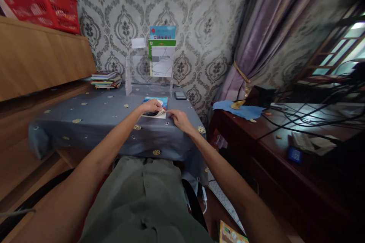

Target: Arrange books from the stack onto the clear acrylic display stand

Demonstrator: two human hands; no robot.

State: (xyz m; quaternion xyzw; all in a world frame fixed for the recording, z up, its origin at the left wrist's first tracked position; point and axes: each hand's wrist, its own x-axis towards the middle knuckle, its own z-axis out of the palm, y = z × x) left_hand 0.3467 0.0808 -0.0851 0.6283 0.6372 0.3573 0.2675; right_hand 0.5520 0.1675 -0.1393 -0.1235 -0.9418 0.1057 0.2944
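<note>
A small book [164, 100] with a blue cover lies on the cloth-covered table in front of me, its lower corner lifted and pale pages showing beneath. My left hand [153, 105] reaches over the book, its fingers closed on the raised cover near the right edge. Just right of the book is my right hand [179, 119], index finger stretched toward the lifted corner and the other fingers loosely bent. It seems to hold nothing; whether the fingertip touches the pages is too small to tell.
Behind the book, a clear stand [129, 79] carries a white booklet [163, 62]. A book stack [105, 79] sits back left; a dark gridded object [180, 95] lies at the right. A red basket [40, 3] tops the wooden cabinet [42, 53]. Cables [310, 121] cross the right desk.
</note>
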